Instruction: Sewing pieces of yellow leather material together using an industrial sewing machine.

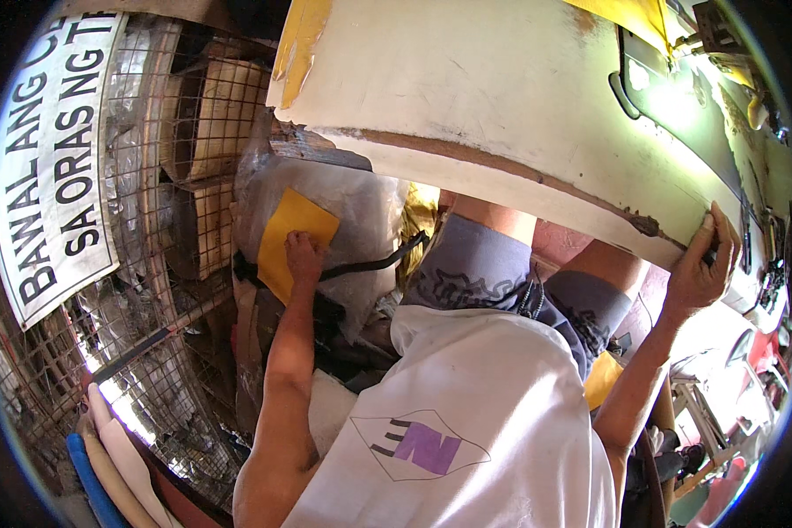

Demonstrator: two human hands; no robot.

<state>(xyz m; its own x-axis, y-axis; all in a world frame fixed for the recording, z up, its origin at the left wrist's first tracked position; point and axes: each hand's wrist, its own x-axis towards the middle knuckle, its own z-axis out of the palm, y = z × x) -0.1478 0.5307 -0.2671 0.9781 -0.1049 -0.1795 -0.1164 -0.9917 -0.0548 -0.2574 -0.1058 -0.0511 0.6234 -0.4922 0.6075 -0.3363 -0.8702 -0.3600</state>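
My left hand reaches out to the left and rests its fingers on a flat yellow sheet that lies on a clear plastic bag. Whether it grips the sheet I cannot tell. My right hand grips the front edge of a worn cream-white table, fingers curled over the rim. I am seated, with grey shorts and a white shirt below me.
A wire mesh partition with a white printed sign stands at the left, cardboard boxes behind it. A black strap crosses the plastic bag. Rolled foam strips lean at lower left. Another yellow piece lies by my right thigh.
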